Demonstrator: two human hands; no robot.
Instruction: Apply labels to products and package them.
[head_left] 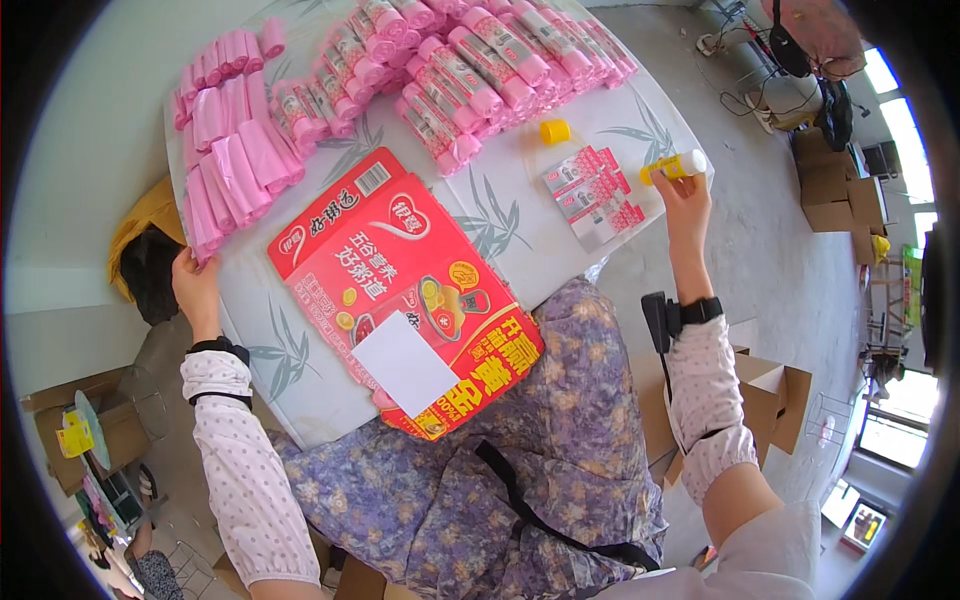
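Glue stick (661,168) grasped in the right hand (688,202), out by the table (535,245) edge!
Left hand (196,290) touches a pink roll (205,232), its grip hard to tell; pink-and-grey paper labels (592,200) lie nearby, yellow cap (554,131) just beyond.

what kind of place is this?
Probably a small workshop or packing space: many pink rolls are piled on the table, printed paper slips lie beside them, and open cardboard boxes stand on the floor around it.
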